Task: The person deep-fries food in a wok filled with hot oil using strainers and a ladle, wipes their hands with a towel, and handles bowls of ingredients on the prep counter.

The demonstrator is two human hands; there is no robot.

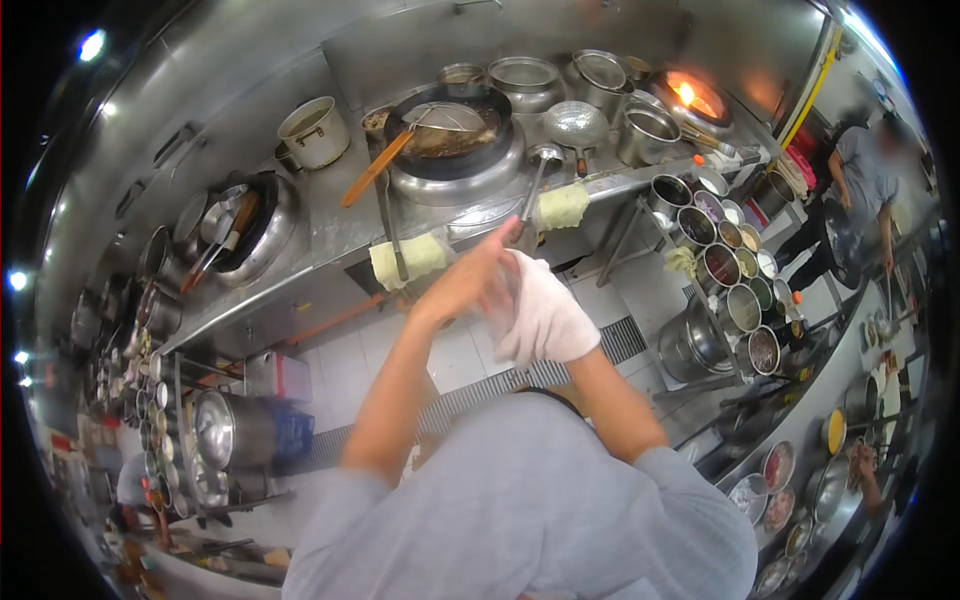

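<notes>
My left hand [462, 283] reaches in front of my chest, its index finger stretched up and the other fingers blurred beside a white cloth or glove [548, 318]. That white covering hides my right hand [565, 325] down to the wrist, so its fingers do not show. Whether the left fingers grip the fabric is unclear. Just beyond my fingertips, a ladle [543, 160] lies with its handle toward me over the stove edge. Behind it stands a large wok [450, 150] of dark liquid, with a wooden-handled strainer [445, 117] across it.
Folded pale-green cloths [410, 260] hang on the stove's front edge. A burner flame [688, 92] glows at the far right. Several seasoning pots [720, 265] fill a rack to my right. Another person [870, 175] stands beyond it. A floor drain [450, 402] runs below me.
</notes>
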